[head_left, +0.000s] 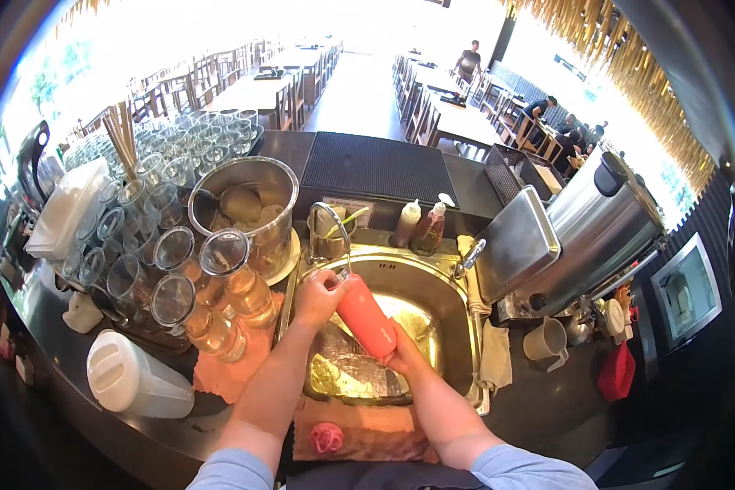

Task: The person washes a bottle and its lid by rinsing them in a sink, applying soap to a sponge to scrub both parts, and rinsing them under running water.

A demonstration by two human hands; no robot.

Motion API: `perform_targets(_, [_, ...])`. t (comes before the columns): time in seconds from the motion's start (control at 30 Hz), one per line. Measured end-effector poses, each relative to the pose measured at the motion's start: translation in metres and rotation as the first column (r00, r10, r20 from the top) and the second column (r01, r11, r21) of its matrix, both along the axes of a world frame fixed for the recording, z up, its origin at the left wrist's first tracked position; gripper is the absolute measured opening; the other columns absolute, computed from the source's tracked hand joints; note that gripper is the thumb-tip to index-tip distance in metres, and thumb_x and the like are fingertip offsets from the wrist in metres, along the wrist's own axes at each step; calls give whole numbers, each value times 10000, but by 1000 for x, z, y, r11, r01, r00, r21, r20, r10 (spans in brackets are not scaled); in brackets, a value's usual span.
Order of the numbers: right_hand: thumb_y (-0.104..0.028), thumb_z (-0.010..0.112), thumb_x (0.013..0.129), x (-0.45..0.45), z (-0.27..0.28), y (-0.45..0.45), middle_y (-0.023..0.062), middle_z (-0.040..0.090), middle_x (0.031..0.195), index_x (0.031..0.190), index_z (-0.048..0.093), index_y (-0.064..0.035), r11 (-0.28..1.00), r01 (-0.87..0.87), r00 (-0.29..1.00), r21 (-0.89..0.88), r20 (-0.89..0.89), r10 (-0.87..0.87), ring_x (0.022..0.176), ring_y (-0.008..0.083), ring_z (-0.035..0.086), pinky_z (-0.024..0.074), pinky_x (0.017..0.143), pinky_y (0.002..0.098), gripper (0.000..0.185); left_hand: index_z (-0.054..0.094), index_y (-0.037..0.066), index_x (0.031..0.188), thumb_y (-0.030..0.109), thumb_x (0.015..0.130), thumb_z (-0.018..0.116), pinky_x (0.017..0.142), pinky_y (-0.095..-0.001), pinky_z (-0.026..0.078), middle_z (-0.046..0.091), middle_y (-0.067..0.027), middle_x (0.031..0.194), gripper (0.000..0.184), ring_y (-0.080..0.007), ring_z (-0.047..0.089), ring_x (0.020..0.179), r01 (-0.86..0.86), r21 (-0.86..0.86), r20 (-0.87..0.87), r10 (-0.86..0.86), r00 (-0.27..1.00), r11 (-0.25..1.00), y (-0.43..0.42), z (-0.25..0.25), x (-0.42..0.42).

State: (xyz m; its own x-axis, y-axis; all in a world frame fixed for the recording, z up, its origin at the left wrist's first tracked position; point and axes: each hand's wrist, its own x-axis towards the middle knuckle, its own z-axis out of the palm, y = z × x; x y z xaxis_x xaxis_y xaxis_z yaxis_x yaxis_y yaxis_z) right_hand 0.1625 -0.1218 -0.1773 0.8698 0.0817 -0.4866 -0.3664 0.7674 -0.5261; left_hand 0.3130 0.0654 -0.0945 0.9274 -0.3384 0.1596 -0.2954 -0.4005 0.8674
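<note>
White plastic makes up the lidded pitcher [139, 376] at the far left of the dark counter. Behind it stand clear drinking glasses [125, 278], closely grouped. Next, three glass carafes [249, 296] stand on an orange cloth [212, 381], with a steel bucket [279, 237] just behind them.

At centre, the left hand [318, 298] is closed around the upper end of a red bottle [366, 317], fingers at its neck, just beside the outlet of a curved tap [343, 229]. Whether water is running cannot be determined. The bottle is held tilted above the metal sink [456, 331], its upper end toward the left. Below, a crumpled pink item [327, 437] lies on a second cloth [380, 433] at the sink's front edge.

The right hand [402, 347] supports the bottle's lower end; its fingers are partly hidden, so their full placement cannot be confirmed. Two dispenser bottles [406, 224] stand behind the basin. To the right are an upright metal tray [518, 245], a translucent measuring jug [543, 339] and a large steel cylinder [600, 233].
</note>
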Motion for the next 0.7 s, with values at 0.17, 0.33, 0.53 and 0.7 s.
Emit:
perform_targets(0.17, [-479,418,1040,-8,7,8,129,676,1160,1296,563,-105,989,-98,995,107,28,95,949,303,695,597,748,527,476,506,18,1272,355,806,821,960,-353,491,582,-168,1223,656,-256,601,1112,1,-497,-151,-87,985,868,-12,-15,-4])
perform_targets(0.33, [-539,416,1019,5,-7,9,168,677,1131,1348,512,-66,981,-113,990,159,98,98,923,347,698,599,760,517,584,500,-23,1314,335,829,826,963,-312,471,627,-122,1201,686,-179,599,1098,8,-591,-501,-375,780,807,-11,-14,0])
perform_targets(0.53, [-559,506,980,22,-6,21,193,543,1350,1428,441,-61,879,162,955,-449,-155,-255,1110,310,602,547,851,470,673,567,42,1271,284,784,851,982,-328,471,637,-85,1176,613,-173,605,1108,1,-570,-289,-201,936,822,-23,-5,-12])
perform_targets(0.7, [-118,648,804,39,-10,28,201,491,1404,1486,385,-35,316,201,977,-927,211,-4,1158,280,583,509,908,372,735,542,17,1284,213,717,866,1048,-381,437,551,-154,1300,683,-308,547,1221,2,-282,147,41,988,959,-24,-13,-19])
